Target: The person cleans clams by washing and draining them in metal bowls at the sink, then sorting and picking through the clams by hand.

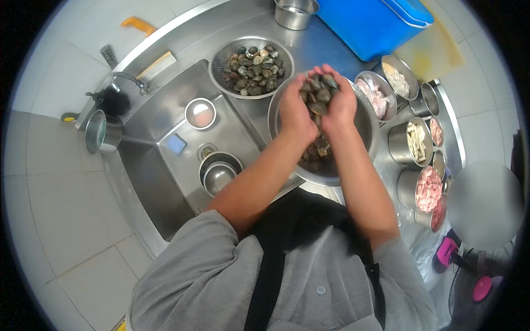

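Cupped together, my left hand [296, 110] and my right hand [340, 105] hold a heap of dark clams [318, 95] between them. Both are above a large steel bowl [361, 149], whose lower part shows more clams [313, 156] between my forearms. A perforated steel colander [217, 70] filled with clams [255, 71] stands just to the left of the bowl, on the counter beside the sink.
The sink [160, 160] at left contains a small bowl [200, 113], a blue sponge [176, 144] and nested pots [221, 174]. Steel containers of meat [428, 190] and pale food [415, 142] line the right side. A blue box [364, 27] stands at the back.
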`<act>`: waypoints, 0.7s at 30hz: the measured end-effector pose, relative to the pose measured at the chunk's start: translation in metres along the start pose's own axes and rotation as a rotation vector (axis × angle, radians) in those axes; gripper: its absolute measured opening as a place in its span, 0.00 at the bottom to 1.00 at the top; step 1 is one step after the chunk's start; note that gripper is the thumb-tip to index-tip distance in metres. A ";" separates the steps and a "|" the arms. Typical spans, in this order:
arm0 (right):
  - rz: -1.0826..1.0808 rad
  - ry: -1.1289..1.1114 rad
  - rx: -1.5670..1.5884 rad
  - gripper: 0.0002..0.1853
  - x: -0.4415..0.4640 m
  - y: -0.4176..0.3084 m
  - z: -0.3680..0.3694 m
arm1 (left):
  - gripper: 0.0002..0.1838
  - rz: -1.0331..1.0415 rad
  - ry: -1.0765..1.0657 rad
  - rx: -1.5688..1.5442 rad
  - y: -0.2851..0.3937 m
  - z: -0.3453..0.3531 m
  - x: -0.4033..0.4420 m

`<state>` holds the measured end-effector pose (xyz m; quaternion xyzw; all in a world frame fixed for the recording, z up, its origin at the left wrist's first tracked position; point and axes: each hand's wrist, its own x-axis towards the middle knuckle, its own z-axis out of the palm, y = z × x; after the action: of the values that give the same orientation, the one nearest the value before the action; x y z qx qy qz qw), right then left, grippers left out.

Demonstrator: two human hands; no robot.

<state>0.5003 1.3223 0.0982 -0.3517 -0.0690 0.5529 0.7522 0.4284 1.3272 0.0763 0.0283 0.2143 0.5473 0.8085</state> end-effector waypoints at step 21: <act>0.121 -0.101 -0.363 0.22 0.054 -0.055 0.007 | 0.28 0.328 0.252 0.419 0.104 -0.004 0.069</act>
<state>0.5608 1.3654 0.1208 -0.4570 -0.1837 0.5925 0.6375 0.3573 1.4299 0.0801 0.1608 0.4140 0.6135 0.6530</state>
